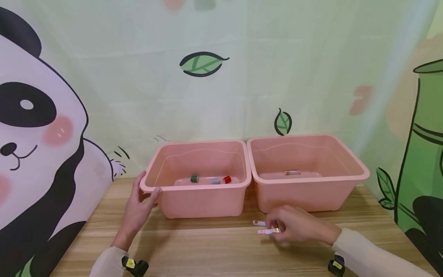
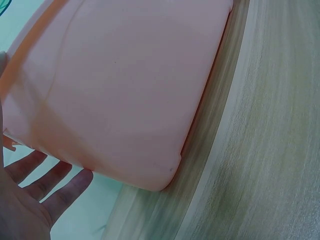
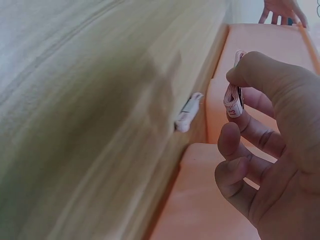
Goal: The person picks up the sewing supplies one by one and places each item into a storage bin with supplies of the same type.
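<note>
Left hand (image 1: 134, 211): 8 o'clock in head view, forearm (image 1: 108, 263) pointing about 1. Thumb spread from fingers; three fingers (image 2: 69, 194) near straight, fanned toward 2 in left wrist view. Right hand (image 1: 294, 226): between 4 and 5, forearm (image 1: 377, 252) aimed about 10. Thumb (image 3: 265, 75) pinching against front fingers, last two curled. Hands well apart.

The person's left hand (image 1: 136, 209) holds the front left corner of the left pink bin (image 1: 202, 203), where a green spool (image 1: 194, 179), a pale blue spool (image 1: 215, 181) and a red spool (image 1: 227, 179) lie. The right hand (image 1: 297, 227) pinches a small pale strip (image 1: 265, 231) above the wooden surface (image 1: 207, 250), near a second strip (image 1: 258, 223). Another small strip (image 1: 292, 172) lies in the right pink bin (image 1: 308, 195). Behind, a pale green backdrop (image 1: 138, 77) shows a panda (image 1: 24, 161) and leaves.
</note>
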Available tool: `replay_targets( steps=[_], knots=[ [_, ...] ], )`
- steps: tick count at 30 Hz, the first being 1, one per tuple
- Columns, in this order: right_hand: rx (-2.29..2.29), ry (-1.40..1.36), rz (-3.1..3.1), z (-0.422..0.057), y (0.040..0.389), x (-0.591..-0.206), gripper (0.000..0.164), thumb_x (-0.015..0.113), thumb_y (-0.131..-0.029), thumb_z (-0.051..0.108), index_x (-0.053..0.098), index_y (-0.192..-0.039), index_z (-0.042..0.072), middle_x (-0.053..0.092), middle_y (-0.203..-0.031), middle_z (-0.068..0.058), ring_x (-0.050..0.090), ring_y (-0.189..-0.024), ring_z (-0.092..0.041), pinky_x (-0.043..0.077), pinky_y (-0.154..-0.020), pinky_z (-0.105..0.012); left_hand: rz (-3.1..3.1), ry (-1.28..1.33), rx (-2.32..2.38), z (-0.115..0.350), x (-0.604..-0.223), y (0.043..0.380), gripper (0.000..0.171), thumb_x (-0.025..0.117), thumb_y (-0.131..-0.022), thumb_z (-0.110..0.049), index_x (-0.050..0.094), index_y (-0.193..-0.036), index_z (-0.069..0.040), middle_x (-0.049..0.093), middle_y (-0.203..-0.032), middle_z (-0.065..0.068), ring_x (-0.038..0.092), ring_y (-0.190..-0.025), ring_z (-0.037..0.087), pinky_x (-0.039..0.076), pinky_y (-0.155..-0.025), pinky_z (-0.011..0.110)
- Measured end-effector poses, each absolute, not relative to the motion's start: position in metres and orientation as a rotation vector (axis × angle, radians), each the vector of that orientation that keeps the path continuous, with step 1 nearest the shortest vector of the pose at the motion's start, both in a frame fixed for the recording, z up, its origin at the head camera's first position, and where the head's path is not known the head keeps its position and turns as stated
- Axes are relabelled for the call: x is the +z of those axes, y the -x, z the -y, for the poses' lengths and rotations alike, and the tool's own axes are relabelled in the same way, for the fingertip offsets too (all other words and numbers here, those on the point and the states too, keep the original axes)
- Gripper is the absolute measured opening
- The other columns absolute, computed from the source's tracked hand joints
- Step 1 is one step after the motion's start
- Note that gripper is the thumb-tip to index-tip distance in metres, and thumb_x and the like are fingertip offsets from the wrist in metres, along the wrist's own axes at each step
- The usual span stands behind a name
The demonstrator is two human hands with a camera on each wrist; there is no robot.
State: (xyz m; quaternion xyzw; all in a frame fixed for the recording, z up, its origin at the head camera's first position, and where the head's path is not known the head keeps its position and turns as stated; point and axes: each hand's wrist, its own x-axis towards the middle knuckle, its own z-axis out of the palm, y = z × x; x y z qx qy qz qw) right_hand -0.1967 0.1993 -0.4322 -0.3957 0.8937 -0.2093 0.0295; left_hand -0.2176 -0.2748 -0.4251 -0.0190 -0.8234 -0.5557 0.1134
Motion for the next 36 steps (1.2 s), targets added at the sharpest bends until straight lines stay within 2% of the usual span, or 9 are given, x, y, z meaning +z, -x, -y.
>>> replay_targets(
  steps=[11,21,36],
  knots=[
    [-0.627,1.224,-2.753,-0.197,0.195,-0.409,0.019,0.08,-0.084,0.02,0.068,-0.092,0.033,0.058,-0.077,0.018,0.053,-0.065,-0.002,0.044,-0.054,-0.019,2.43,0.032,-1.64,0.276,-0.427,0.219,0.085,0.065,-0.098,-0.051,0.011,-0.163,-0.043,0.034,-0.163,0.01,0.051,-0.129,0.035,0.058,-0.094,0.051],
    [-0.614,1.29,-2.751,-0.201,0.192,-0.379,0.017,0.079,-0.087,0.019,0.068,-0.092,0.032,0.06,-0.082,0.015,0.054,-0.068,-0.001,0.049,-0.057,-0.019,2.437,0.033,-1.638,0.278,-0.428,0.222,0.085,0.065,-0.099,-0.05,0.01,-0.164,-0.042,0.033,-0.163,0.011,0.051,-0.131,0.036,0.057,-0.095,0.052],
    [-0.553,1.468,-2.851,-0.201,0.192,-0.347,0.016,0.075,-0.085,0.016,0.066,-0.087,0.029,0.052,-0.071,0.016,0.05,-0.061,-0.002,0.041,-0.051,-0.016,2.42,0.053,-1.629,0.276,-0.425,0.218,0.084,0.066,-0.098,-0.05,0.012,-0.163,-0.043,0.036,-0.162,0.011,0.052,-0.129,0.036,0.058,-0.092,0.05]
  ],
)
